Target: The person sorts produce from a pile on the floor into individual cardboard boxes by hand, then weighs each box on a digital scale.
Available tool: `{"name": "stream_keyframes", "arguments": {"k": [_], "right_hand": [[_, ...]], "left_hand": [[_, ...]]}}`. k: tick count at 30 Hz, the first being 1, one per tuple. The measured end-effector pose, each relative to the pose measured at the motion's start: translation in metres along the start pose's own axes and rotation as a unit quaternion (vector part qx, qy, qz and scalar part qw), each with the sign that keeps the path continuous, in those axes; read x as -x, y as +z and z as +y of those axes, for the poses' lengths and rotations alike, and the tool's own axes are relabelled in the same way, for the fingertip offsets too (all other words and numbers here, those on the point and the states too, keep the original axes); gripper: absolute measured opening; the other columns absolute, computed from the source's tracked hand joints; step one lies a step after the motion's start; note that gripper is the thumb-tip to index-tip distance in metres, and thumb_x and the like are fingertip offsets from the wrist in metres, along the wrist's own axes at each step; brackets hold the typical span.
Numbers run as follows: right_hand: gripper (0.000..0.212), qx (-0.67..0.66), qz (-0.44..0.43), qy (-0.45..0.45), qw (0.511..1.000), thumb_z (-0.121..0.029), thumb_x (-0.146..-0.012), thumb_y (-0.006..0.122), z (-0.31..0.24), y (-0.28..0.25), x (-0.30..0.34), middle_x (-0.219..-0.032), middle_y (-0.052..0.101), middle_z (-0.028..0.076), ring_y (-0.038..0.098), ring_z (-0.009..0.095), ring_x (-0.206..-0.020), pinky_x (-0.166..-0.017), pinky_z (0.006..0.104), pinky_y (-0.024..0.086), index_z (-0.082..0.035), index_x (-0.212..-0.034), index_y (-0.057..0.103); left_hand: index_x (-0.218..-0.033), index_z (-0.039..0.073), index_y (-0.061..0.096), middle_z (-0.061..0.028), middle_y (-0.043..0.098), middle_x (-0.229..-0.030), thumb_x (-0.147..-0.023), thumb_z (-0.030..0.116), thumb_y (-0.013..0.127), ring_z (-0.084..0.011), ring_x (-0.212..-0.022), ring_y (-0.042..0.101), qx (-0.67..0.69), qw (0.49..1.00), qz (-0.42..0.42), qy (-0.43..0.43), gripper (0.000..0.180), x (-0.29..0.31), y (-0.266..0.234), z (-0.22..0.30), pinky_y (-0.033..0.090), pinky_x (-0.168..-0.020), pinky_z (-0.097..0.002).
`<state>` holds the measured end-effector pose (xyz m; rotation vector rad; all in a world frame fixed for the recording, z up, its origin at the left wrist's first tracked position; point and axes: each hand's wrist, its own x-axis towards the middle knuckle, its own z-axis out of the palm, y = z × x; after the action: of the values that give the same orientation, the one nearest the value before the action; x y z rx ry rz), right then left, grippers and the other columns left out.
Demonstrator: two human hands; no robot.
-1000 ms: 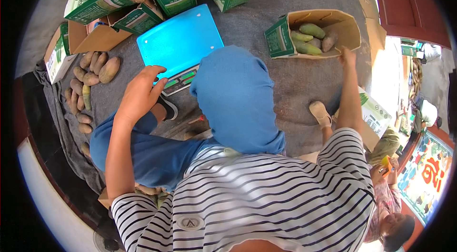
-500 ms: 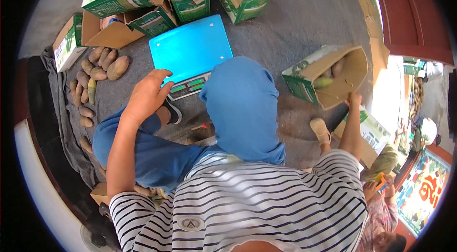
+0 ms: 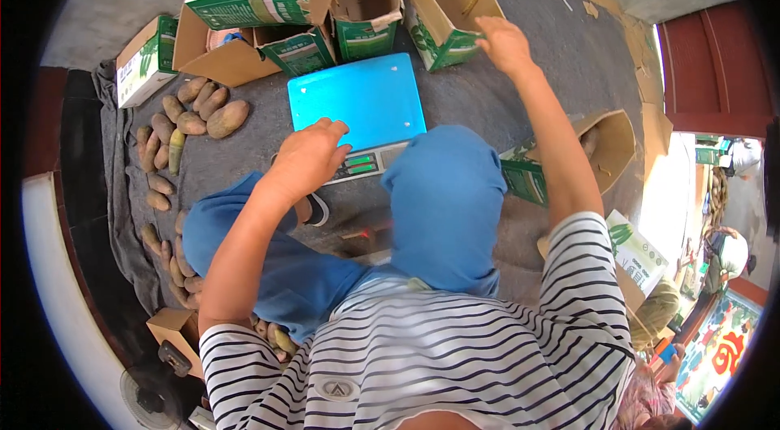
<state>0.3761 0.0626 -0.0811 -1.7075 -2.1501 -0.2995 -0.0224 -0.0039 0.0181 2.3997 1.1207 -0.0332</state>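
My left hand (image 3: 309, 158) hovers at the near left edge of a digital scale with a bare blue plate (image 3: 357, 97); its fingers are bent but apart, with nothing in them. Far ahead on the right, my right hand (image 3: 505, 44) is at the near right corner of an open green and brown carton (image 3: 443, 0). Its thumb and fingers are apart; whether they touch the cardboard is hard to tell. To the right, partly behind my right forearm, an open carton (image 3: 528, 174) lies tilted, with a brownish tuber (image 3: 590, 140) showing inside.
Several brown tubers (image 3: 227, 119) lie on the dark cloth at the left, more beside my left leg. Open cartons (image 3: 366, 36) stand beyond the scale, and a closed carton (image 3: 146, 64) at the far left. A fan (image 3: 150, 397) is at the lower left. Another person (image 3: 650, 389) is at the lower right.
My right hand has let go of the carton with tubers on the right and swung forward to the far carton. My left hand stays by the scale. The view has shifted slightly.
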Motion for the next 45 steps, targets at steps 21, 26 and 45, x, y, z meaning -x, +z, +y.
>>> {"name": "stream_keyframes", "arguments": {"k": [21,26,45], "right_hand": [[0.028,-0.097,-0.03,0.119,0.988,-0.034,-0.09,0.053,-0.069,-0.126,-0.066,-0.081,0.064,0.013,0.06,0.032,-0.073,-0.065,0.0387,0.047,-0.007,-0.09,0.061],[0.03,-0.323,-0.145,0.073,0.932,-0.03,-0.088,0.055,-0.138,-0.146,-0.093,-0.07,0.061,0.011,0.056,0.02,-0.062,-0.06,0.0339,0.045,-0.001,-0.088,0.062],[0.034,-0.247,-0.092,0.145,0.954,-0.036,-0.087,0.054,-0.125,-0.072,-0.097,-0.098,0.067,0.012,0.063,0.028,-0.093,-0.079,0.0393,0.049,-0.007,-0.101,0.066]], "left_hand": [[-0.105,0.002,0.056,-0.0179,0.059,-0.099,-0.085,0.016,0.059,-0.0367,-0.088,0.058,0.053,0.997,0.06,0.003,0.025,0.019,-0.025,-0.002,0.047,-0.074,-0.0448],[-0.109,0.001,0.055,-0.0178,0.06,-0.102,-0.088,0.021,0.057,-0.0338,-0.09,0.06,0.098,0.989,0.114,-0.009,0.028,0.023,-0.027,-0.004,0.048,-0.076,-0.0412],[-0.111,-0.001,0.054,-0.0214,0.057,-0.11,-0.082,0.041,0.061,-0.0372,-0.106,0.053,0.024,0.948,0.262,-0.177,0.052,0.02,-0.013,-0.088,0.041,-0.09,-0.0451]]}}
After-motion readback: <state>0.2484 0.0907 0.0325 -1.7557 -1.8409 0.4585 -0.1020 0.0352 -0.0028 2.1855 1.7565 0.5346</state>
